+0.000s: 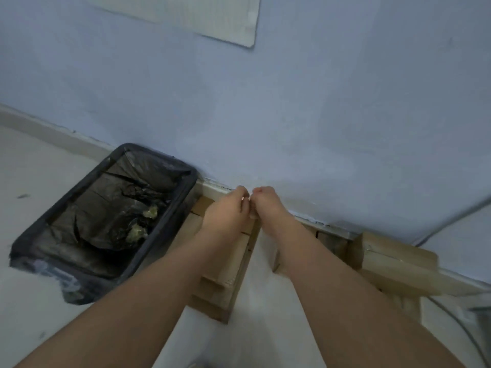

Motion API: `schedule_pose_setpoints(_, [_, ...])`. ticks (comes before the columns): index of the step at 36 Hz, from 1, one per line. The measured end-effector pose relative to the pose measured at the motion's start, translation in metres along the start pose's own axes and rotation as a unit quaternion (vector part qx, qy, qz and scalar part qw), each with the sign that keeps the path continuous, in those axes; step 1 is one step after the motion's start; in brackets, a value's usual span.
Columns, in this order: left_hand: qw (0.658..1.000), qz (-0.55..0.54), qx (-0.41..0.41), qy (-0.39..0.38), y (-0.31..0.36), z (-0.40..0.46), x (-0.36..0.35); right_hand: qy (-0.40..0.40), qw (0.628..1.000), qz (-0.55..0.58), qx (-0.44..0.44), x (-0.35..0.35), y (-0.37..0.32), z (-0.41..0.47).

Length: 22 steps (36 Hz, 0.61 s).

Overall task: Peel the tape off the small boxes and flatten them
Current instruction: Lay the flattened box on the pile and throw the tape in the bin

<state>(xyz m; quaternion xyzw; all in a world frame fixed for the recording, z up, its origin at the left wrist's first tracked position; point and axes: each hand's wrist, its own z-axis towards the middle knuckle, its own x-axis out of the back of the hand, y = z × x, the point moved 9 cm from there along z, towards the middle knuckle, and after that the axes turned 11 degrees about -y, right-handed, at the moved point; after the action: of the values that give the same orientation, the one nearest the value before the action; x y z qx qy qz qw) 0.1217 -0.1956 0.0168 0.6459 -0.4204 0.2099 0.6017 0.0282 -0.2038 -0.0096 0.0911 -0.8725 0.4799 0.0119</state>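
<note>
Below, crumpled scraps [138, 229] line the bin [170, 235]; both hands' curled fingers [243, 197] meet, contents unclear.

Both bare forearms stretch forward and converge, bringing the left hand [225, 211] and the right hand [268, 204] together until their knuckles almost touch. The fingers of both hands are curled inward, backs of the hands facing up. What they pinch between them cannot be made out.
</note>
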Motion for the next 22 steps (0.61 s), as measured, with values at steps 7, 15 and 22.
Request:
schedule_pose_setpoints(7, [0.996,-0.025,-0.073,0.044,0.058,-0.031,0.062,0.078,0.993,0.049,0.078,0.033,-0.066,-0.061])
schedule_pose_setpoints(15, [0.981,0.166,-0.09,0.051,0.084,-0.054,0.113,0.075,0.967,-0.218,0.11,0.0,-0.134,-0.11])
schedule_pose_setpoints(22, [0.993,0.071,-0.062,0.068,0.036,-0.074,0.159,-0.127,0.985,-0.078,0.086,-0.076,-0.14,-0.12])
